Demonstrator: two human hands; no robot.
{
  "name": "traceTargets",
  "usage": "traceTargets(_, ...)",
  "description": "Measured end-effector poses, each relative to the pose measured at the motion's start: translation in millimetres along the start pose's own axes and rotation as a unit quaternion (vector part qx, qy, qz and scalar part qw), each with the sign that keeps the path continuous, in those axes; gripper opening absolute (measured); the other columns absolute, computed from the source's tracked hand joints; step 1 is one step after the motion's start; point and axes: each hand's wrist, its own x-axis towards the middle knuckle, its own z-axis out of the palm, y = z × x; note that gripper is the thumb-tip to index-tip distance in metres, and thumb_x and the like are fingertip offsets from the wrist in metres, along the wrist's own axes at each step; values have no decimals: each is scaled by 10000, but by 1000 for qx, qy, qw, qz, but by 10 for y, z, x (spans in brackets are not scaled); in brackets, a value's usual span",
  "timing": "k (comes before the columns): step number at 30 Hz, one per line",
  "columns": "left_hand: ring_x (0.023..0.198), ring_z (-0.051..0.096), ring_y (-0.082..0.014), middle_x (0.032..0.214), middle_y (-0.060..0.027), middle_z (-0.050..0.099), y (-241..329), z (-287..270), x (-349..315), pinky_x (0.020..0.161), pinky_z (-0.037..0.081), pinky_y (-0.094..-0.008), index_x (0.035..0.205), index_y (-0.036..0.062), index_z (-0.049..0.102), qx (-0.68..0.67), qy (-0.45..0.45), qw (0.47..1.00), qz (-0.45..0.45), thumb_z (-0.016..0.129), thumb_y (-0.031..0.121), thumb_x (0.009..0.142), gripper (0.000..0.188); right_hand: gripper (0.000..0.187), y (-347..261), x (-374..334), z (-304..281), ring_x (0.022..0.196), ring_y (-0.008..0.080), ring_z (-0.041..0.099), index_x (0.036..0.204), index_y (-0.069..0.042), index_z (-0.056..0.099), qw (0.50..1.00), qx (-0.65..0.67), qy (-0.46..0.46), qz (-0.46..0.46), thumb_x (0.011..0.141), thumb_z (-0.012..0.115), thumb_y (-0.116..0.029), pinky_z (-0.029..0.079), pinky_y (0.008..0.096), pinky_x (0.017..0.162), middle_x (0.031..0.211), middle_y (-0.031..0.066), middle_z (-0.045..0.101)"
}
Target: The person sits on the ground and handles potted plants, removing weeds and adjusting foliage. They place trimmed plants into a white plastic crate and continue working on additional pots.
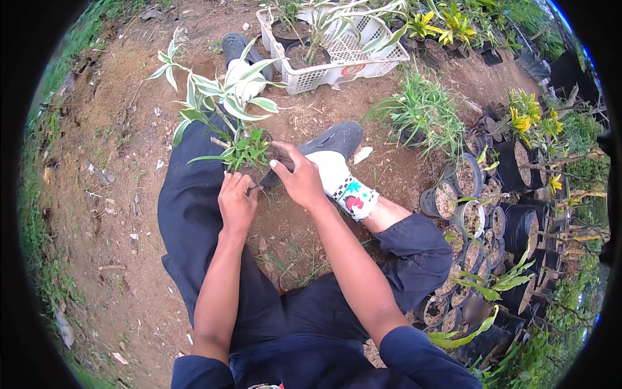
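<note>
You are working with a variegated plant [207, 87] whose pale-edged leaves are leaning toward 11 o'clock from your hands, with a low green clump [248, 150] sitting at its base. Going by looks, you are dealing with something light: the long leaves are probably bending softly and creasing easily, while the thin woody stem is likely being stiffer but snappable. The root end is probably carrying most of the weight, so low down, around the base, is looking like the safer hold; the leaves are offering a poor one.

The clump is lying just beyond the fingers of your left hand [237, 202], at about 12 o'clock from them, and near your right hand [300, 178], at about 10 o'clock from it. Your left fingers are bending closely together by the base; what they are gripping, you cannot be telling from here. Your right thumb and fingers are standing apart, pointing toward the base, and their contact is being hidden.

A white crate [311, 81] is standing at 12 o'clock, and a grassy tuft [424, 110] is growing at 2 o'clock.
</note>
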Motion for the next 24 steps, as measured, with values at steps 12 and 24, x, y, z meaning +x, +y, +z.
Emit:
traceTargets(12, 899, 617, -346, 858, -98, 553, -405, -43, -164, 879, 553, -490, 822, 61, 648, -61, -47, 992, 105, 877, -22, 635, 307, 578, 188, -384, 609, 1265, 469, 673, 1439, -26, 672, 983, -126, 85, 106, 980, 757, -366, 508, 530, 1120, 1336, 282, 720)
traceTargets(24, 1302, 570, -410, 1313, -204, 649, -528, 17, -17, 1078, 500, -491, 1220, 37, 654, -143, 51, 988, 39, 754, 63, 885, 351, 347, 226, -387, 1084, 1094, 477, 725, 1258, -6, 723, 943, -161, 283, 72, 956, 790, -163, 573, 533, 951, 1178, 266, 755)
